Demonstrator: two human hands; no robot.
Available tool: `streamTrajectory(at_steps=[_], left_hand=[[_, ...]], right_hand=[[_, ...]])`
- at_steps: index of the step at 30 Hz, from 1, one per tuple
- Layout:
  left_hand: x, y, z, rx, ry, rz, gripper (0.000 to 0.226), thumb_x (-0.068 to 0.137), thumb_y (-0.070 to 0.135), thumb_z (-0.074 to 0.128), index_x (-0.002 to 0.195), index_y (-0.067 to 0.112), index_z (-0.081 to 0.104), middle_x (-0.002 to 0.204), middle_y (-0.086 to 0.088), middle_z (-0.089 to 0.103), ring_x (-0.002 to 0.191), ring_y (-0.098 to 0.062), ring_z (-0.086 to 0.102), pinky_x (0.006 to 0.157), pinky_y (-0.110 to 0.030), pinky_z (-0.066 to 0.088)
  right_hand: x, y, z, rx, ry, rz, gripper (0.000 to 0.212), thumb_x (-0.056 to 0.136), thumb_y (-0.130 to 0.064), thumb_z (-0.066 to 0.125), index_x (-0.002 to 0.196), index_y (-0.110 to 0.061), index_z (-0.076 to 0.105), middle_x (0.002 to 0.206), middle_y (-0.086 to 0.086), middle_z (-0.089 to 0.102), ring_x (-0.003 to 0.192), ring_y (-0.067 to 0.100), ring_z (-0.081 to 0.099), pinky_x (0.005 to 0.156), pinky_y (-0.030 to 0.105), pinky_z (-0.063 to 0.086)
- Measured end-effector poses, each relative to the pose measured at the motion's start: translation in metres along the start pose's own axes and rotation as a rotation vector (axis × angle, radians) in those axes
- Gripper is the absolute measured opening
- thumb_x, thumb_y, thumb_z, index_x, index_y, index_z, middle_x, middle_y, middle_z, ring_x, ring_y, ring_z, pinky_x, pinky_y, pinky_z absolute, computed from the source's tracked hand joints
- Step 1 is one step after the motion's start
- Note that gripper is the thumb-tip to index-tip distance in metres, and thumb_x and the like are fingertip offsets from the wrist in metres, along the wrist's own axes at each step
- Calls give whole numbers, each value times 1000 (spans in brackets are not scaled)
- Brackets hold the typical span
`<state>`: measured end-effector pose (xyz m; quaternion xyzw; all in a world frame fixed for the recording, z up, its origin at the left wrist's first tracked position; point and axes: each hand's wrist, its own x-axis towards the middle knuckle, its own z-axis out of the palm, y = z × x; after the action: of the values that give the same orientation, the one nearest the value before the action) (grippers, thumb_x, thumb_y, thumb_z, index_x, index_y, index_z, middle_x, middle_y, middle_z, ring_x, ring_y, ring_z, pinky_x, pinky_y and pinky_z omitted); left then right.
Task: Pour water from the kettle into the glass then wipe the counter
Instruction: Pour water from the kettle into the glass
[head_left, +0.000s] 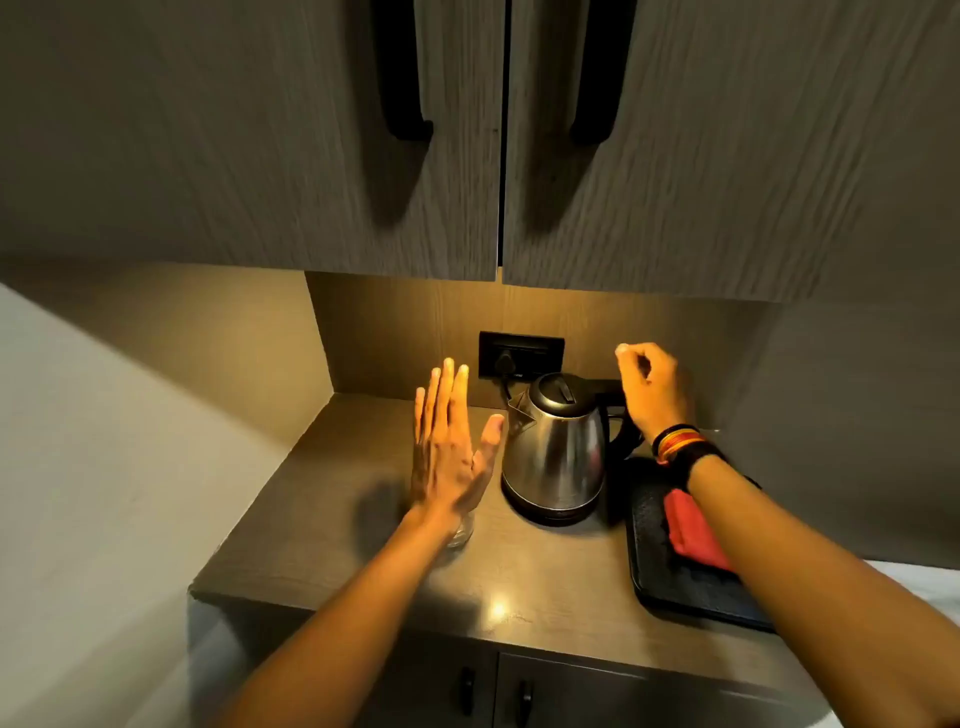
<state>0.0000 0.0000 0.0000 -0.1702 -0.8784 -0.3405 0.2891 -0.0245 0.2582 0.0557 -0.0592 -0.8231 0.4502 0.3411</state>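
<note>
Grey wood-grain upper cabinets (249, 156) w/ black handles (402, 78); warm under-cabinet light; wall socket (521, 354).

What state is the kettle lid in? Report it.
Shut. The kettle stands upright on its base; its black lid sits flush on top.

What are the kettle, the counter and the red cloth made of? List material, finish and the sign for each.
Kettle: looks like polished steel, mirror-like reflections on its body; lid and handle dark, likely plastic.
Counter: seems wood-grain laminate, semi-gloss, with a bright light spot near its front.
Red cloth: soft folded fabric, matte, lying on a black tray.
</note>
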Motion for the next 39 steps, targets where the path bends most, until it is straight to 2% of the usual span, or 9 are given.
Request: streamTrajectory(at_steps=[5,7,11,16,20,27,30,32,39], left_hand=[[-49,-30,2,-117,-5,-284,83,93,69,36,161,24,21,170,-1,23,155,-15,22,126,-48,24],[-65,-42,4,-134,-23,-350,92,87,78,42,161,28,19,168,0,26,153,-16,28,123,-47,32],[-89,-54,11,-176,-84,-451,111,72,88,54,159,28,22,163,-4,35,146,-22,39,116,-45,42],[-96,-58,21,-232,-95,-561,103,70,59,83,154,25,34,148,-6,52,130,-18,51,101,-31,46],[-98,-60,29,-239,-68,-617,95,71,53,86,149,20,42,143,-8,57,126,-24,56,101,-40,54],[-98,-61,33,-231,-51,-625,97,70,56,84,149,18,43,140,-8,58,123,-22,58,100,-41,55],[-99,-61,33,-241,-43,-627,98,70,58,84,150,19,42,140,-7,58,122,-21,57,100,-41,56],[-100,-60,32,-238,-27,-626,98,69,61,83,148,21,43,138,-6,59,121,-20,58,99,-39,56],[-100,-64,34,-194,-11,-649,106,61,80,68,149,27,40,139,-5,59,121,-20,58,97,-39,56]], right_hand=[[22,25,-1,136,-146,278,28,98,-21,58,83,-2,73,82,8,68,79,17,60,68,18,47],[23,31,6,108,-229,321,30,98,-25,59,81,-6,74,81,7,68,72,15,59,69,24,47],[24,36,21,121,-214,412,39,95,-33,63,66,-7,63,63,6,52,58,16,46,59,29,38],[27,45,33,114,-111,462,46,92,-39,62,56,-10,61,61,8,56,61,24,54,64,34,42],[26,49,38,112,-47,416,48,92,-36,60,53,-8,59,62,14,54,62,29,51,65,37,40],[29,26,49,58,-28,225,63,85,-41,52,63,18,54,58,12,39,57,22,40,57,35,32],[30,-2,54,-17,-101,77,58,85,-40,51,49,4,42,58,7,26,51,10,26,51,34,23],[29,-20,56,-131,-133,-42,58,87,-43,51,46,-6,32,60,3,20,49,12,19,48,35,22],[19,-71,65,-315,-191,-302,60,86,-44,54,44,-10,29,43,4,21,39,14,28,45,27,27]])
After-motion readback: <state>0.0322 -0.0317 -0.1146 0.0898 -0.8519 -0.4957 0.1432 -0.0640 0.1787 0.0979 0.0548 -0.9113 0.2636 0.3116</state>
